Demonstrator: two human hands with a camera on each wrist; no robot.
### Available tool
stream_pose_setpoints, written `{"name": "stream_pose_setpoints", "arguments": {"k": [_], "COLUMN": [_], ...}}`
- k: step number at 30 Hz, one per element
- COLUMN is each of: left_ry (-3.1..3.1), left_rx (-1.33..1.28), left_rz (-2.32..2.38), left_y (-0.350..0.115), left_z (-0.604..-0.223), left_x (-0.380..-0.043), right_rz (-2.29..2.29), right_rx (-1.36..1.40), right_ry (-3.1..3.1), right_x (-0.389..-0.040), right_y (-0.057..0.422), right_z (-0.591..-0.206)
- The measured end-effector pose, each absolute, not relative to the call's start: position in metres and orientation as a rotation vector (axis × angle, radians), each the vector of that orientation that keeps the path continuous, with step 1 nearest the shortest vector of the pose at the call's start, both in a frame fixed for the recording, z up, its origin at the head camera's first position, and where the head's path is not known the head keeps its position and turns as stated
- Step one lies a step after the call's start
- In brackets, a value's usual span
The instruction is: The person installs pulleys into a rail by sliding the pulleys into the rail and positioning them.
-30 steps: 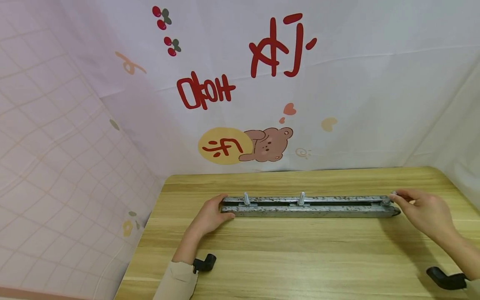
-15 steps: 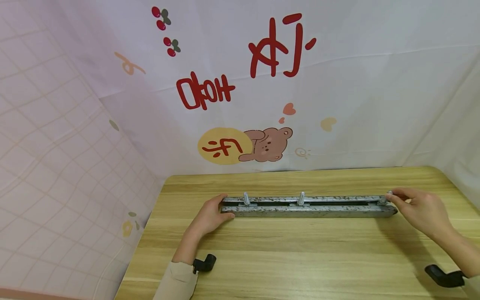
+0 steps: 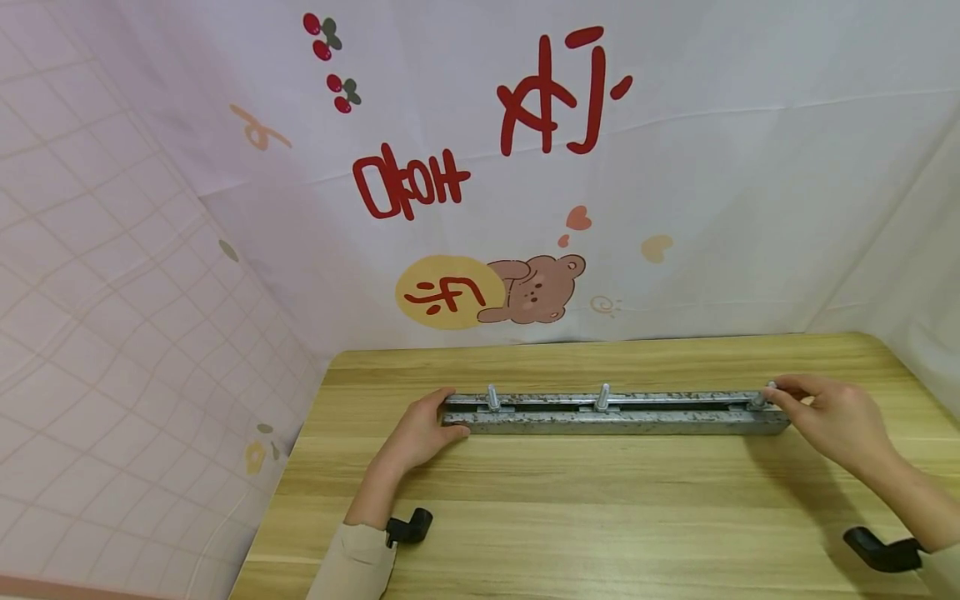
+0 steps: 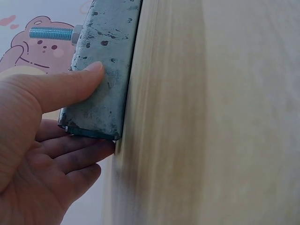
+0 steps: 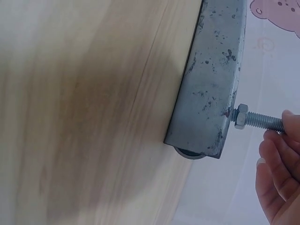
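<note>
A speckled grey steel channel rail (image 3: pixel 622 423) lies lengthwise on the table, its slot facing up. My left hand (image 3: pixel 420 432) holds its left end, the thumb on the near face and fingers around the far side and end. Two threaded bolts, a left one (image 3: pixel 492 397) and a middle one (image 3: pixel 603 397), stand up from the slot. At the right end my right hand (image 3: pixel 836 417) pinches the tip of a third bolt (image 5: pixel 262 121) between thumb and fingers. That bolt carries a hex nut (image 5: pixel 241 116) near the slot. Below it, a curved wheel edge (image 5: pixel 190 153) peeks out of the rail's end.
The wood-grain table (image 3: pixel 600 517) extends in front of the rail and a narrow strip lies behind it. A white printed cloth (image 3: pixel 712 167) hangs behind the table, with more cloth at both sides. Black curved pieces (image 3: pixel 411 527) sit at both wrists.
My right hand has slid left with the bolt it pinches. The dark piece jutting from the rail's right end has gone inside. My left hand and the other bolts have stayed put.
</note>
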State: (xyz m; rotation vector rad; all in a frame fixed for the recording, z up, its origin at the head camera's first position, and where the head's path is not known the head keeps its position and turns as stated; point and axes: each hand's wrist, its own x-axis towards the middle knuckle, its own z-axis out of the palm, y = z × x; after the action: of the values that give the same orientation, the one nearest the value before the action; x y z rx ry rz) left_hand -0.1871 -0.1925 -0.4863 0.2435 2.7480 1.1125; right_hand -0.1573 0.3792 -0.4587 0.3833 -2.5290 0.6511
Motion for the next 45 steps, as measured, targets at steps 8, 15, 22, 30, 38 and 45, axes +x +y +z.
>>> {"name": "stream_pose_setpoints", "arguments": {"k": [8,15,22,30,38,45], "left_ry": [2.745,2.739,2.743,2.747,2.748,2.748], "left_rx": [0.256,0.252,0.25,0.251,0.256,0.258], "left_rz": [1.13,1.138,1.122,1.125,1.122,1.125], "left_y": [-0.193,-0.192,-0.192,-0.192,-0.193,-0.193], "left_z": [-0.485,-0.485,-0.486,-0.486,-0.486,-0.486], "left_x": [-0.187,-0.188,-0.189,-0.189,-0.188,-0.187], "right_rz": [0.677,0.675,0.657,0.643,0.653,0.663], "right_rx": [0.385,0.408,0.439,0.48,0.517,0.513], "right_ry": [-2.539,-2.538,-2.53,-2.545,-2.498,-2.485], "right_x": [-0.158,-0.159,-0.161,-0.163,-0.164,-0.163], "right_y": [0.374,0.369,0.365,0.36,0.359,0.357], "right_z": [-0.458,-0.458,-0.458,-0.455,-0.458,-0.459]}}
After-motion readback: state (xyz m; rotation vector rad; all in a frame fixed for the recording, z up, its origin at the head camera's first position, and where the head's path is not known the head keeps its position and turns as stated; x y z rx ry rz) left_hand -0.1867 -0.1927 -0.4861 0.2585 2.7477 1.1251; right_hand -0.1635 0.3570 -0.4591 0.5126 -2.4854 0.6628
